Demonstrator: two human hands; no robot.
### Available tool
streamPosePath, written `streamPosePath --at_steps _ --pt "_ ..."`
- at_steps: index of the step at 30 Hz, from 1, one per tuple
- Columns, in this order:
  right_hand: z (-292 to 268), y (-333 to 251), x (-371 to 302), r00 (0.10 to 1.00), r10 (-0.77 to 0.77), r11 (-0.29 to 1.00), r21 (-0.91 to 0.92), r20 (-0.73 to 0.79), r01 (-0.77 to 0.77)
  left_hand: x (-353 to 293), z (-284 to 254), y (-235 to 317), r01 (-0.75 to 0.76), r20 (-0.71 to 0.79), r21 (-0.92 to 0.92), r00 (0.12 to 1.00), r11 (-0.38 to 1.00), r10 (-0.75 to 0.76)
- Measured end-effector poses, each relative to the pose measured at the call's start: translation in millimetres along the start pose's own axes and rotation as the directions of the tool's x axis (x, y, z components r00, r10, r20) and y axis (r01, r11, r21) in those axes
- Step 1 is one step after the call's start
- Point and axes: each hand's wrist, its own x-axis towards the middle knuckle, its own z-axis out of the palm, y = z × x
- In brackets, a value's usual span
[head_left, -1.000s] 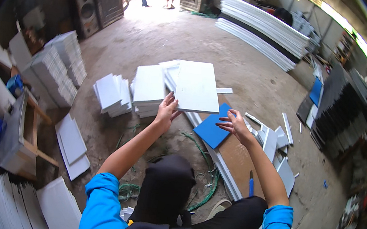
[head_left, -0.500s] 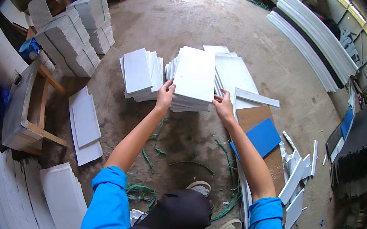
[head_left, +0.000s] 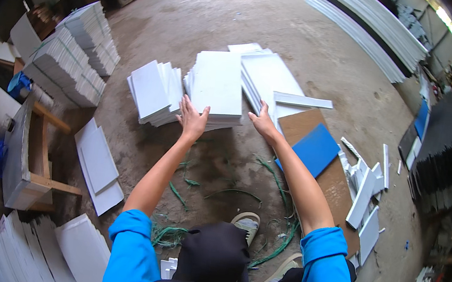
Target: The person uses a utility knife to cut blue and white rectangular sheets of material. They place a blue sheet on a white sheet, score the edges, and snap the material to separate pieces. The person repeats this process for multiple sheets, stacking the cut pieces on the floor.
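Note:
A stack of white rectangular boards point(head_left: 219, 81) stands on the floor in front of me. My left hand point(head_left: 192, 119) is open at its near left corner, fingers spread, thumb over the front edge; whether it touches I cannot tell. Off the stack's right side, my right hand point(head_left: 263, 121) is open with nothing in it. A second, fanned-out stack of white boards point(head_left: 149, 91) leans just left of the middle one. Larger white panels point(head_left: 276, 75) lie to the right, with a narrow white strip point(head_left: 304, 101) across their near end.
Right of me, a blue sheet point(head_left: 316, 151) rests on a brown board point(head_left: 303, 122), beside white offcuts point(head_left: 364, 189). Green twine point(head_left: 274, 251) lies around my feet. At left are a wooden-legged frame point(head_left: 42, 141), two flat white boards point(head_left: 100, 165) and tied board stacks point(head_left: 69, 65).
Both hands have come off the sides of the middle stack and opened. The view has shifted, so the scene sits further left and the doorway is partly out of sight.

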Motion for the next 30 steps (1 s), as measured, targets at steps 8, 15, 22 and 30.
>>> streamPosePath --at_steps 8,15,22,30 --pt "-148.8 48.8 -118.1 0.989 0.137 0.917 -0.369 -0.060 -0.149 -75.9 6.5 95.7 -0.494 0.269 0.011 0.839 0.869 0.474" --pt "-258.7 126.4 -295.3 0.927 0.276 0.839 -0.408 -0.253 -0.361 -161.1 68.8 167.8 -0.824 0.493 0.022 0.501 0.566 0.711" --pt "-272.3 223.4 -456.5 0.812 0.376 0.851 -0.181 -0.448 -0.494 -229.2 115.4 206.2 -0.970 0.687 -0.048 0.140 0.237 0.713" --pt "-207.7 265.0 -480.6 0.765 0.169 0.971 -0.027 -0.622 -0.237 -280.5 186.1 207.0 -0.969 0.778 -0.189 -0.048 0.161 0.627"
